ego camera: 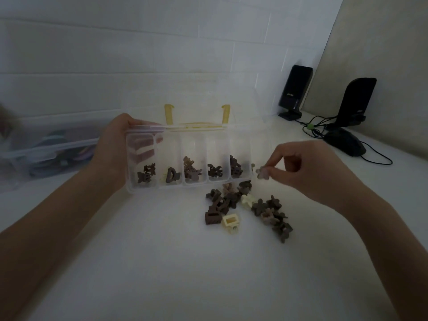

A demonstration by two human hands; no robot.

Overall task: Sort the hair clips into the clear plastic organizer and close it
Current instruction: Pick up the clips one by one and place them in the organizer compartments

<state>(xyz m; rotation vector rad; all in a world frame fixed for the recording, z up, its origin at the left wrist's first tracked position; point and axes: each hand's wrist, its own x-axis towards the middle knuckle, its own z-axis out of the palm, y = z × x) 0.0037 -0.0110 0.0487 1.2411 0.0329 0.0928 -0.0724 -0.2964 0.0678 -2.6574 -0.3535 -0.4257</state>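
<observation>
Left hand (111, 149) grips the dim organizer (188, 158), fingers half hidden; right hand (308, 167) pinches a blurry clip (262, 173).

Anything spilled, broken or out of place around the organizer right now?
Nothing looks damaged. The organizer is tipped up on its front edge, held by the left hand. Unsorted clips lie in a loose pile in front; the right hand pinches a flower clip.

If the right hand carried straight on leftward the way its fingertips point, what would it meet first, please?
Most likely the right end wall of the clear organizer. The right hand pinches a small flower clip just beside that end compartment, though depth is hard to judge from one view.
</observation>
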